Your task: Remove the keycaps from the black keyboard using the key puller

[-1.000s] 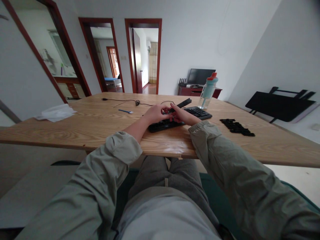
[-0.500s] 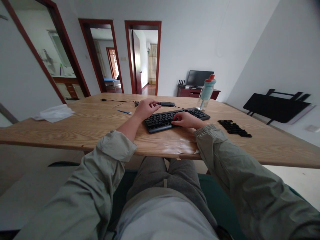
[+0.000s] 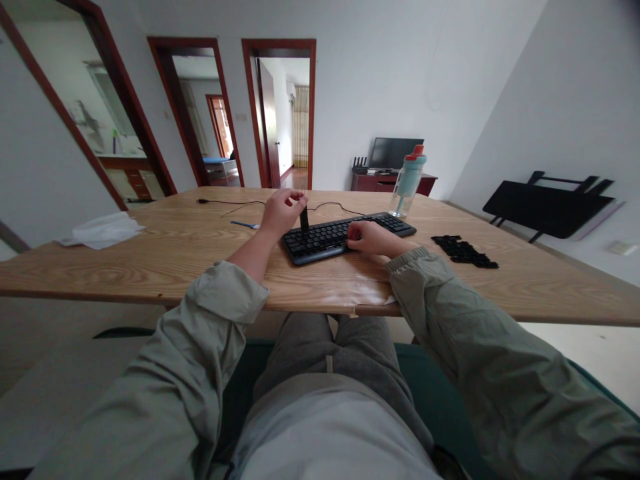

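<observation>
A black keyboard (image 3: 345,235) lies on the wooden table (image 3: 150,260) in front of me. My left hand (image 3: 281,211) is raised just left of its far end and pinches a long black key (image 3: 303,218), which hangs upright from my fingertips over the keyboard. My right hand (image 3: 370,238) rests on the keyboard's near edge with its fingers curled against the keys. Both sleeves are grey-green.
Several loose black keycaps (image 3: 463,251) lie in a cluster to the right. A teal bottle with a red cap (image 3: 407,181) stands behind the keyboard. A small blue tool (image 3: 245,225), a black cable (image 3: 235,202) and white cloth (image 3: 103,229) lie left.
My left hand has turned the long black key from lying level behind the keyboard to hanging upright over it. A second ago both hands were together on the keyboard; the right has stayed there.
</observation>
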Demonstrator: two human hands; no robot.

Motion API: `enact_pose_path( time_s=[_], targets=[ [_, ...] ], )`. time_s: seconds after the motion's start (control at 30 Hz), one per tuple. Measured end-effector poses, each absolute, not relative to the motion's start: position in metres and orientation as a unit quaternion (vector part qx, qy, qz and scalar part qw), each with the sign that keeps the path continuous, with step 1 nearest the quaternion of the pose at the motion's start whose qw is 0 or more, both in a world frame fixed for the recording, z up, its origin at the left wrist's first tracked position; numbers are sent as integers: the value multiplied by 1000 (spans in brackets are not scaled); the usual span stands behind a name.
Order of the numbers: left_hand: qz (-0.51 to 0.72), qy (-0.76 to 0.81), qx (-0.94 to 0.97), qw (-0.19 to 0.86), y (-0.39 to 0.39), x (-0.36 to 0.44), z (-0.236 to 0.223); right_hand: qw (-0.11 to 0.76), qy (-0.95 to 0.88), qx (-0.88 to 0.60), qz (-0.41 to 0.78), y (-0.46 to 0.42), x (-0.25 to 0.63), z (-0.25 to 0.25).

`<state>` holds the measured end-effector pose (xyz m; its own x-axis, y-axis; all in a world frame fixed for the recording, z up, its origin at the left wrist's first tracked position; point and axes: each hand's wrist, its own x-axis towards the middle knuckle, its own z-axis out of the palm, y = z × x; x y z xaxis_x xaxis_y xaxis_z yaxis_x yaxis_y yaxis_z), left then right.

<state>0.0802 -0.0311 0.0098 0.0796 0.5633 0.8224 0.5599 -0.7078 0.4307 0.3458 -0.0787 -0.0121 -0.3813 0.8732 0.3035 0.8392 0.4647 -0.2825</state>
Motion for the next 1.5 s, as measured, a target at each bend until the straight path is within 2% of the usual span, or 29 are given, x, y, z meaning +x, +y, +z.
enact_pose_path(
  time_s=[0.3, 0.5, 0.73, 0.93, 1.07, 1.27, 1.5],
  targets=[
    [550, 399, 733, 7, -29, 80, 9, 266, -823, -499, 59, -84, 362, -2],
    [552, 395, 734, 5, -31, 81, 9, 354, -731, -581, 58, -99, 435, -1],
    [563, 377, 736, -2, -28, 80, 8, 428, -606, -670, -25, -142, 540, -25],
    [560, 380, 736, 16, -30, 80, 8, 497, -542, -674, -63, -165, 577, -42],
    [550, 389, 739, 20, -30, 80, 8, 468, -538, -698, -68, -174, 574, -41],
    [547, 396, 738, 22, -32, 80, 8, 467, -550, -692, -32, -183, 569, -34],
    [547, 392, 740, 18, -30, 80, 8, 367, -567, -738, 13, -184, 578, -40]
  ],
)
